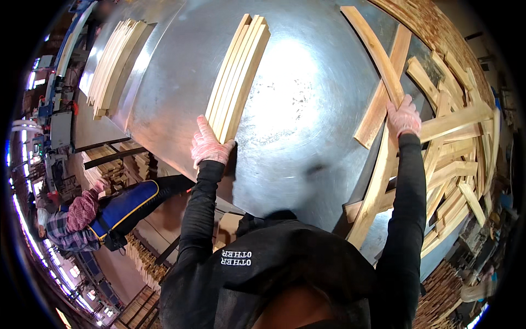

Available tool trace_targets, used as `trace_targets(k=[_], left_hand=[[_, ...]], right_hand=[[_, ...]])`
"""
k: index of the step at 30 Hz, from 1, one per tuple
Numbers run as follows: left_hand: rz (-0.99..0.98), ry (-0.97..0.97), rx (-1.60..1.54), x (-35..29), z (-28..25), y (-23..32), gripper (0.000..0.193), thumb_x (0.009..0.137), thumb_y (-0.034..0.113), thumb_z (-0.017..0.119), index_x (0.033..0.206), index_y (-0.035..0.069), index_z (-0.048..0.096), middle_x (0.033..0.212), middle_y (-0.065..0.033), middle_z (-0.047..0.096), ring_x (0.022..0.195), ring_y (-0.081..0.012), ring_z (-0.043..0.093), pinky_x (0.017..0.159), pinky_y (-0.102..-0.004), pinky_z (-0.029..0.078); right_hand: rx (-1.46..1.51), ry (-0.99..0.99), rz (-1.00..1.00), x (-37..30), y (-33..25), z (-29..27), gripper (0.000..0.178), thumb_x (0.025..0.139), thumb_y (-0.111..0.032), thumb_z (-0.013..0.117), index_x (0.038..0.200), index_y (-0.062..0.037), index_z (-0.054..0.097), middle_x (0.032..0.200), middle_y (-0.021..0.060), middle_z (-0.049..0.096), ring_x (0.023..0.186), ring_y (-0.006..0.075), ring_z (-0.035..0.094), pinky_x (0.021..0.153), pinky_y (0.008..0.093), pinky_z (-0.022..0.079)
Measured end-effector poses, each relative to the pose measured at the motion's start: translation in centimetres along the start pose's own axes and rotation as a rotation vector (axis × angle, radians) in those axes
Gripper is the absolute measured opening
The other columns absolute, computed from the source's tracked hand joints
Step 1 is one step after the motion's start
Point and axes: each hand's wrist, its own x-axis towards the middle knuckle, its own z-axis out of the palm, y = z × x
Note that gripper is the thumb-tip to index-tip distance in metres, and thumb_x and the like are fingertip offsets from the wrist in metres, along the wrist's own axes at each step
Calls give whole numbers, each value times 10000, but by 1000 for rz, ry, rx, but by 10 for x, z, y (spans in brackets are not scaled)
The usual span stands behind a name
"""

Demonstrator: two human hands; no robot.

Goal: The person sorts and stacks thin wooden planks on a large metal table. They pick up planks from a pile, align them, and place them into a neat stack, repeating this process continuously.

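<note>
Nearest: black sleeves [200,192] run up to two pinkish-gloved hands. Left hand [212,148] is closed on the near end of a slat stack [236,82], thumb one side, fingers the other, probably to keep the strips flush; stack lies on the metal tabletop [312,170], left of the bright glare. Right hand [404,117] looks closed on the near end of a curved slat [368,46], which crosses over a second slat [364,123]; end grip likely gives leverage over its length. Palm side and some fingertips hidden, so exact finger wrap unclear. Beside the right forearm, a jumbled slat pile [460,145], seemingly kept within reach; overlaps hide many pieces, can't count. Farther off, upper left, another slat bundle [118,68], strips aligned side by side. Beyond the table's left edge, a co-worker [126,208] in a blue apron near stacked wood [104,167]; hands hard to make out. Machinery at the rim is dark, distorted, cut off.
</note>
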Motion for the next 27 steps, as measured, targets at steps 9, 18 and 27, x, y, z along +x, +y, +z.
trace_targets(k=[9, 18, 27], left_hand=[[181, 82, -80, 185, -3, -108, 952, 682, 429, 830, 1427, 164, 300, 1249, -204, 551, 1116, -373, 580, 899, -459, 497], [179, -1064, -1557, 9, 85, 97, 503, 969, 366, 570, 1324, 18, 503, 1140, -149, 604, 1011, -230, 605, 879, -363, 526], [225, -1056, -1254, -99, 75, 125, 376, 850, 115, 682, 1193, -15, 598, 972, -36, 650, 826, -135, 604, 770, -277, 494]], right_hand=[[264, -11, 157, -67, 5, -14, 706, 811, -607, 600, 1221, -41, 494, 1146, 258, 621, 1021, 395, 630, 890, 481, 493], [471, -360, -423, -172, -51, -9, 491, 960, -424, 528, 1187, 5, 602, 1026, 207, 676, 980, 355, 645, 863, 426, 505], [403, 109, 209, -126, -79, 32, 836, 805, -448, 678, 1438, -50, 304, 1425, 236, 411, 1299, 420, 412, 1055, 482, 365]])
